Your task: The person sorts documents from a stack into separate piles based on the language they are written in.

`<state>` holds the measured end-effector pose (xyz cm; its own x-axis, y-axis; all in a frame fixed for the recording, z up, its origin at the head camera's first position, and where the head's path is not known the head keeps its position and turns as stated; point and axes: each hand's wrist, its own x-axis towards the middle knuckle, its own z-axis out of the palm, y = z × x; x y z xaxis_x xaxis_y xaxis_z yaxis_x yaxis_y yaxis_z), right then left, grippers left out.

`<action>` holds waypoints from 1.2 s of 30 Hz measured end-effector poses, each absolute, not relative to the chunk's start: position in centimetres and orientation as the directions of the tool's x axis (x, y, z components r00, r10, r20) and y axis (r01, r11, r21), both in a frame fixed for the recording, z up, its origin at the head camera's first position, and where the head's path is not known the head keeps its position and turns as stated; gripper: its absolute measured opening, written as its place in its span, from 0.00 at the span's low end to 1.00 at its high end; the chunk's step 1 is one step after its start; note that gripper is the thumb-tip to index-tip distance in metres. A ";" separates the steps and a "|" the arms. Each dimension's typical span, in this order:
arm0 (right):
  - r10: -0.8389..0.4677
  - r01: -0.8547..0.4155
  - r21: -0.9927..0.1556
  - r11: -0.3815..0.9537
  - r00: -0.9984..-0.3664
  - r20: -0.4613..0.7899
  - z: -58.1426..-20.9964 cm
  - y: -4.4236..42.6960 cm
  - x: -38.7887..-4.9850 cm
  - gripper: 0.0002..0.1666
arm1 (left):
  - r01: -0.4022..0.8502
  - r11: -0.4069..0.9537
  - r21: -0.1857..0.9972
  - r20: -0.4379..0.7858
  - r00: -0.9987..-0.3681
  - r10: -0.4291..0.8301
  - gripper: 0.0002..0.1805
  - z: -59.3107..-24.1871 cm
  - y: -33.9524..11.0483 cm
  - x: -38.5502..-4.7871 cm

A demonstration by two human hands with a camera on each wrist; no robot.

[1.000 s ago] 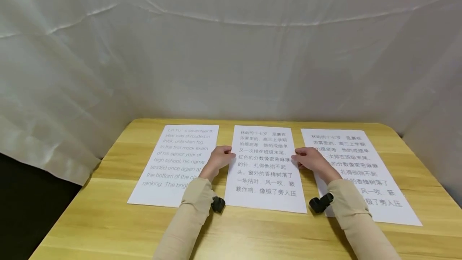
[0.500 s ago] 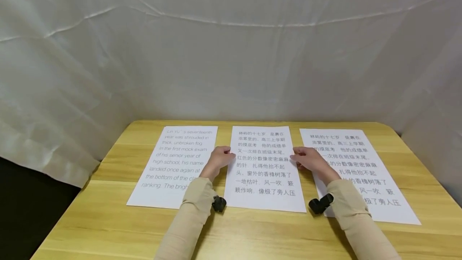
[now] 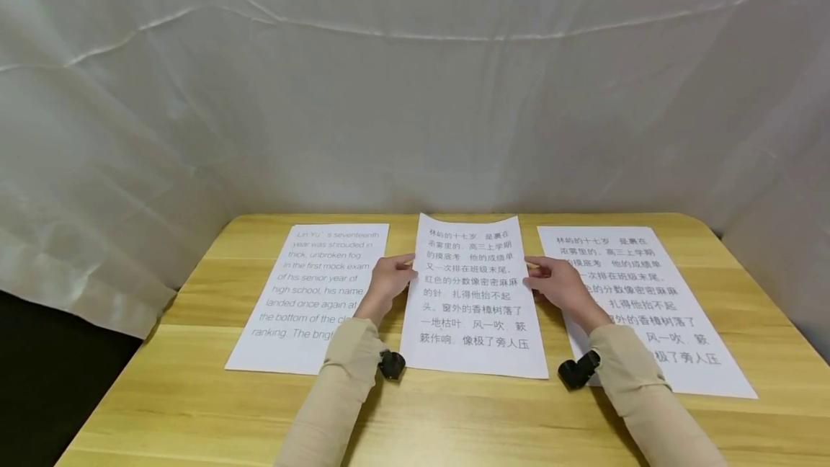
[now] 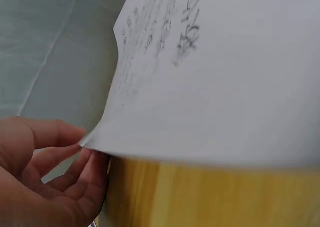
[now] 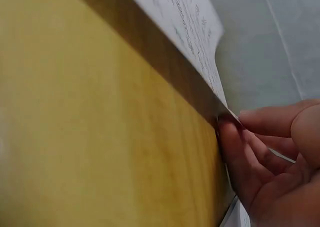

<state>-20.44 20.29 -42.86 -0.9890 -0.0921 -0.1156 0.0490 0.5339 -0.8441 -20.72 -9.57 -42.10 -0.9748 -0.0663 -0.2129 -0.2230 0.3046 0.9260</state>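
A white sheet of paper printed with Chinese text (image 3: 472, 312) is in the middle of the head view. My left hand (image 3: 387, 284) pinches its left edge, and my right hand (image 3: 563, 287) pinches its right edge. The far end of the sheet is raised off the table and sags between its corners. In the left wrist view, the thumb and fingers of the left hand (image 4: 50, 172) grip the paper's edge (image 4: 220, 97). Bare wood shows under the paper in the right wrist view, where the right hand (image 5: 277, 154) has its edge (image 5: 192, 42) between the fingertips.
To the left lies a sheet with English text (image 3: 305, 294), partly under the left forearm. Another Chinese-text sheet (image 3: 687, 352) lies to the right, partly covered by the right arm. The wooden table (image 3: 480, 420) ends at a pale hanging cloth (image 3: 454, 121).
Both hands have moved slightly up with the middle sheet. Its far edge, flat before, now stands off the table and curves. The two outer sheets have stayed in place.
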 end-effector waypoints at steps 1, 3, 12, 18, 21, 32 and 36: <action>-0.086 0.067 -0.850 0.522 -0.988 -0.130 -42.8 20.2 -20.4 0.32 | -0.225 0.314 0.922 -0.212 -0.974 -0.074 0.24 -42.1 -9.6 -20.8; -0.079 0.095 -0.859 0.503 -0.985 -0.155 -42.6 20.1 -20.4 0.32 | -0.227 0.325 0.918 -0.214 -0.974 -0.075 0.24 -42.0 -9.8 -20.9; -0.093 0.120 -0.917 0.381 -0.981 -0.167 -41.1 20.8 -20.4 0.33 | -0.265 0.154 0.952 -0.263 -0.964 -0.030 0.25 -41.1 -11.0 -21.0; -0.082 0.138 -0.927 0.349 -0.981 -0.177 -40.1 21.4 -20.4 0.34 | -0.279 0.023 0.960 -0.277 -0.959 -0.058 0.26 -40.7 -10.7 -20.9; -0.075 0.145 -0.925 0.352 -0.980 -0.182 -39.8 21.8 -20.3 0.35 | -0.276 -0.001 0.961 -0.276 -0.959 -0.070 0.26 -40.6 -10.4 -20.6; -0.083 0.134 -0.916 0.377 -0.981 -0.178 -39.7 21.8 -20.5 0.42 | -0.220 -0.046 0.974 -0.222 -0.974 -0.037 0.26 -41.5 -10.9 -21.0; -0.077 0.125 -0.899 0.421 -0.982 -0.172 -39.7 21.7 -20.3 0.40 | -0.183 -0.035 0.983 -0.184 -0.983 -0.017 0.26 -42.0 -10.8 -21.1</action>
<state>-20.31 21.72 -39.67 -0.9821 -0.0769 -0.1721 0.1245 0.4209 -0.8985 -21.06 -10.75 -42.04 -0.9829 -0.0170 -0.1836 -0.1829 -0.0352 0.9825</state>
